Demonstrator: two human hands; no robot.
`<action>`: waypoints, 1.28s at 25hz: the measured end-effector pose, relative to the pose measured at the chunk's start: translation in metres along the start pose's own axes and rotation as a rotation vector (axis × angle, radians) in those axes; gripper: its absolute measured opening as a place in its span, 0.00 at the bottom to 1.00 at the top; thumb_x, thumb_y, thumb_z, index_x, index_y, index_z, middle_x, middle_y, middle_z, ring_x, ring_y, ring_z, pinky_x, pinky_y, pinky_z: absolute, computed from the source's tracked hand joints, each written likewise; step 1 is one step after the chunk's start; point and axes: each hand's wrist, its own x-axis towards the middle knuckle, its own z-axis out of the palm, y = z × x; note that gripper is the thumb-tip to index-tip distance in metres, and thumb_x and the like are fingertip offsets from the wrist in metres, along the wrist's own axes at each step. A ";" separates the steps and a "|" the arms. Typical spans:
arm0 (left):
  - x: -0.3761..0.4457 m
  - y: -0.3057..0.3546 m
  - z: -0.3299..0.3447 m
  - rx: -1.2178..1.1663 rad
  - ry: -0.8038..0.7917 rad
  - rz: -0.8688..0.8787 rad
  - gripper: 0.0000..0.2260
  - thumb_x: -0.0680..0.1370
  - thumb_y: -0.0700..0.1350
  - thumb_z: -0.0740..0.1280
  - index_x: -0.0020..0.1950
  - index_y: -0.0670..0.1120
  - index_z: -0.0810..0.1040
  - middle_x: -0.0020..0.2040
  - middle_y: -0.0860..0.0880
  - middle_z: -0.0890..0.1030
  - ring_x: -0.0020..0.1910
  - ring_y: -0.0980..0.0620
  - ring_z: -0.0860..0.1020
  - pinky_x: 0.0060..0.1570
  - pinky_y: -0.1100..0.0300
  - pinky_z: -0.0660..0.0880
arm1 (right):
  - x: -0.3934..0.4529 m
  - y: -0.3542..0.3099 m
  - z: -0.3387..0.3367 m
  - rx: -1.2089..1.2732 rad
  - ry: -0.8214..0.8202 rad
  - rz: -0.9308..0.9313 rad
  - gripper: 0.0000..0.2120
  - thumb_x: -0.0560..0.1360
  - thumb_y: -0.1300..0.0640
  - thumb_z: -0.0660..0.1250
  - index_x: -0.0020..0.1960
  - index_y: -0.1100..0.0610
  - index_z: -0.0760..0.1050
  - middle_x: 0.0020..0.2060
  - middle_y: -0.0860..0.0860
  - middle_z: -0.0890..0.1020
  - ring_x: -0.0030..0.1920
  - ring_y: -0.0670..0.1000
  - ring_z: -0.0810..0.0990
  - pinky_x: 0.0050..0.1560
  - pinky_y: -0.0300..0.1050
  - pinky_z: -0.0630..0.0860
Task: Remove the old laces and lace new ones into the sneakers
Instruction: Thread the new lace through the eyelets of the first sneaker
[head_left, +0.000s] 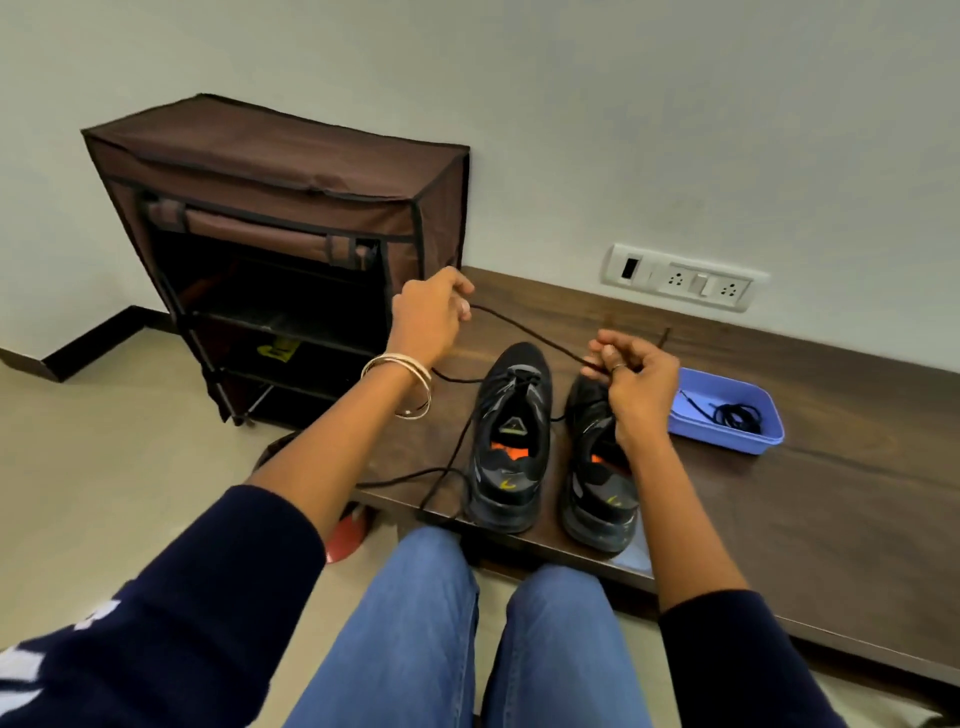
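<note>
Two black sneakers stand side by side on a low dark wooden bench (831, 509), heels toward me. The left sneaker (509, 441) has a lace in its front eyelets. A long dark lace (524, 332) stretches between my hands above the shoes. My left hand (431, 317) pinches one part of it, raised to the left of the shoes. My right hand (634, 384) pinches it over the toe of the right sneaker (597, 488). More of the lace trails in loops (441, 478) down the bench's left edge.
A blue plastic tray (727, 415) holding a coiled dark lace (737, 415) sits right of the shoes. A brown fabric shoe rack (280, 249) stands on the floor at the left against the wall. A socket panel (680, 283) is on the wall. My knees (467, 623) touch the bench's front.
</note>
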 end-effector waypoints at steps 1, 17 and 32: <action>-0.001 -0.005 0.002 0.021 0.075 -0.012 0.14 0.75 0.34 0.58 0.50 0.49 0.77 0.36 0.55 0.81 0.45 0.49 0.80 0.54 0.47 0.75 | -0.003 0.007 0.001 -0.079 0.001 0.013 0.08 0.78 0.70 0.62 0.53 0.68 0.79 0.40 0.57 0.82 0.34 0.46 0.82 0.36 0.36 0.79; 0.003 0.023 0.046 -0.028 -0.321 0.332 0.21 0.70 0.43 0.75 0.62 0.45 0.78 0.57 0.48 0.80 0.55 0.53 0.78 0.59 0.61 0.72 | 0.002 -0.009 0.045 -0.271 -0.114 0.011 0.07 0.76 0.66 0.68 0.49 0.59 0.71 0.36 0.57 0.82 0.37 0.55 0.85 0.39 0.54 0.83; -0.003 0.016 0.056 -0.101 -0.260 0.161 0.09 0.73 0.42 0.73 0.53 0.46 0.83 0.43 0.52 0.83 0.41 0.60 0.79 0.47 0.73 0.74 | 0.005 -0.013 0.043 -0.268 -0.114 0.084 0.03 0.73 0.65 0.72 0.40 0.62 0.81 0.34 0.58 0.84 0.32 0.53 0.84 0.35 0.42 0.81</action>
